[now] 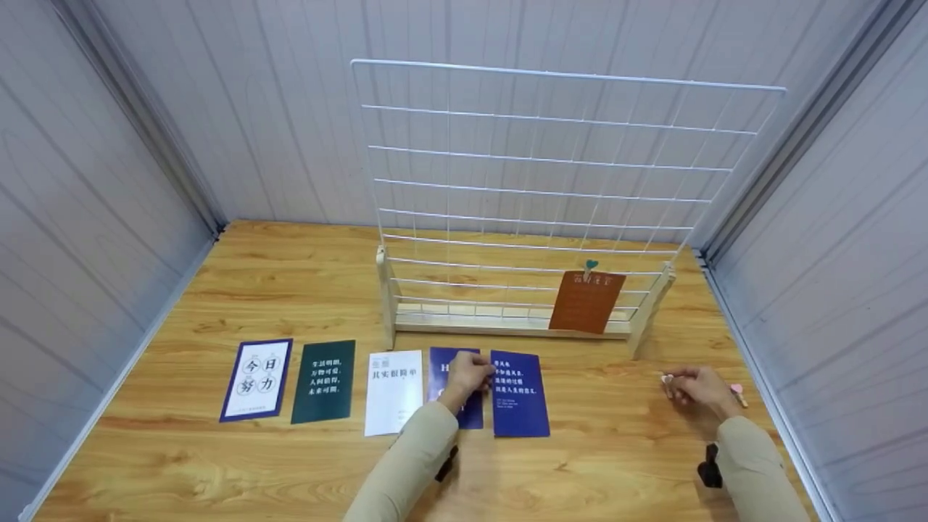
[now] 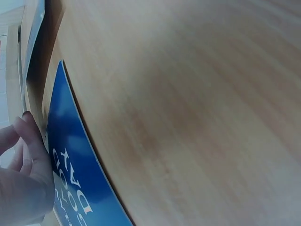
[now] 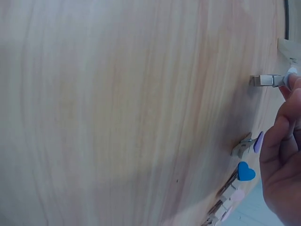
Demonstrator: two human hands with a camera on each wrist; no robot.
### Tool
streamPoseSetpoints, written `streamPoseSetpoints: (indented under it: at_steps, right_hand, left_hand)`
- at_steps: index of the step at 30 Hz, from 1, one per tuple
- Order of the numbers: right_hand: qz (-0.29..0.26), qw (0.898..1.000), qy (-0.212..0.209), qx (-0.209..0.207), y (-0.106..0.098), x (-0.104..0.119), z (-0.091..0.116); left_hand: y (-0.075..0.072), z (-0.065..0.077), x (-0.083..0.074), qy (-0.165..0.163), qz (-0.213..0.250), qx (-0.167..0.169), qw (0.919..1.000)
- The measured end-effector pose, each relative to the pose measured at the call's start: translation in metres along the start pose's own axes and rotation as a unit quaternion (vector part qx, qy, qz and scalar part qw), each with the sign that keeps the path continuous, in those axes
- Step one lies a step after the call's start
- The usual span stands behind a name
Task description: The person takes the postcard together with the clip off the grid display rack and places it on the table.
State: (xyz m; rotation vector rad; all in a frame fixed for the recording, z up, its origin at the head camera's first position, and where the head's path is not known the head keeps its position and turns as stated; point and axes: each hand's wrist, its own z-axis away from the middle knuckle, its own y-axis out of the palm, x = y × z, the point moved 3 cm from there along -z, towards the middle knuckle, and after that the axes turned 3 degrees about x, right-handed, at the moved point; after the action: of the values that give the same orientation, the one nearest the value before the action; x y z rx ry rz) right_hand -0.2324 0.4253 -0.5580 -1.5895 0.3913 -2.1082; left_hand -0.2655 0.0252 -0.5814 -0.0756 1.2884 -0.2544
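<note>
In the head view my left hand [image 1: 470,373] reaches over a blue card [image 1: 473,417] and pinches the left edge of the rightmost blue card [image 1: 520,399], which bears white lettering. That edge looks slightly raised in the left wrist view, where my left hand [image 2: 28,174] hides part of the card beneath it. At the right, my right hand [image 1: 699,391] pinches a small wooden clothespin [image 3: 268,80] with a pale heart on its end. Other heart clothespins, one with a blue heart [image 3: 246,171], lie beside that hand.
A white wire grid [image 1: 536,194] stands in a wooden base [image 1: 471,322] behind the cards. An orange-brown card [image 1: 586,304] hangs on it from a green-heart clothespin [image 1: 591,267]. Leftward lie a white card [image 1: 393,406], a green card [image 1: 322,406] and a purple-bordered card [image 1: 257,404]. Panels enclose the table.
</note>
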Motion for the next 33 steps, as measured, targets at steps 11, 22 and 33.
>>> streamPoseSetpoints:
  at_steps: [11,22,33]
  right_hand:
    - [0.01,1.0,0.019,-0.012,0.0,-0.005,0.002]
    - [-0.015,0.999,0.034,-0.016,0.004,-0.012,0.003]
    - [-0.034,0.998,0.035,-0.029,0.001,-0.009,0.004]
  left_hand:
    - [-0.004,0.003,-0.004,0.012,-0.055,-0.029,0.998]
    - [-0.008,0.004,-0.008,0.027,-0.072,-0.039,0.9963]
    - [-0.012,0.003,-0.03,0.082,-0.092,-0.054,0.9909]
